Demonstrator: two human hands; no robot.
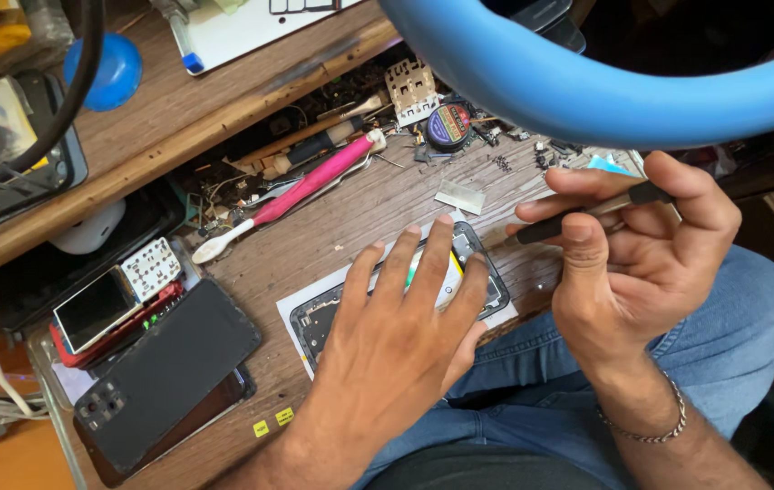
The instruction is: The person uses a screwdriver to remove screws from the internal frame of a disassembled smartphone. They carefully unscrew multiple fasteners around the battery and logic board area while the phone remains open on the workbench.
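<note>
My left hand (405,313) lies flat, fingers spread toward twelve o'clock; my right hand (636,249), at three o'clock, pinches closed, wrist bent.

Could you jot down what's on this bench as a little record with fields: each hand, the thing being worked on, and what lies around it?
Left hand: flat, fingers spread, pressing on the opened phone
Right hand: pinching a thin dark tool, tip toward the phone
Under the phone: white sheet on the wooden bench
Nearby: pink toothbrush, stack of phones at the left
</note>
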